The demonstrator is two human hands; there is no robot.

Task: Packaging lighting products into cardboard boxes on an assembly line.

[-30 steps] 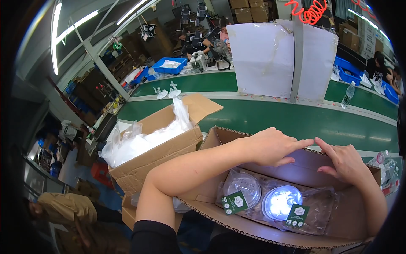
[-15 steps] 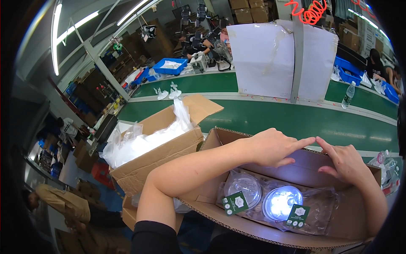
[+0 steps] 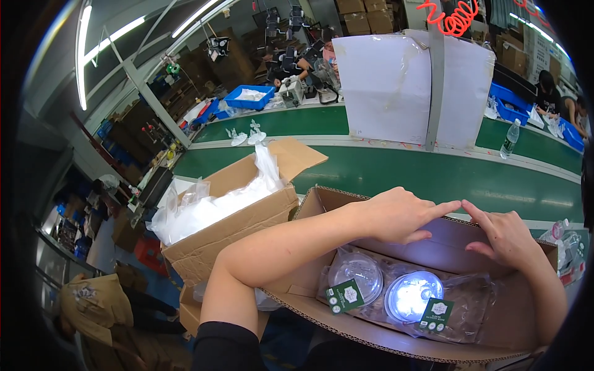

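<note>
Above an open cardboard box (image 3: 526, 309), my left hand (image 3: 396, 216) and my right hand (image 3: 504, 238) meet at their index fingertips. Both hold nothing, with index fingers stretched out and thumbs apart. The left forearm crosses the box's left end; the right one passes over its right end. Below them, inside the box, lie two round clear plastic pieces in clear wrapping. The left round piece (image 3: 371, 272) is unlit and has a green tag (image 3: 346, 296). White light glows from the right round piece (image 3: 408, 294), which carries another green tag (image 3: 437, 315).
To the left stands another carton (image 3: 232, 219) filled with white plastic bags (image 3: 204, 213). A green conveyor belt (image 3: 396, 170) runs behind, with a water bottle (image 3: 510, 139) by its far rail. White boards (image 3: 390, 89) stand beyond. A person in tan (image 3: 96, 306) is at lower left.
My hands and the box stay where they were. At lower left, the person in tan has shifted a little right and bent lower; another person farther back has also moved.
</note>
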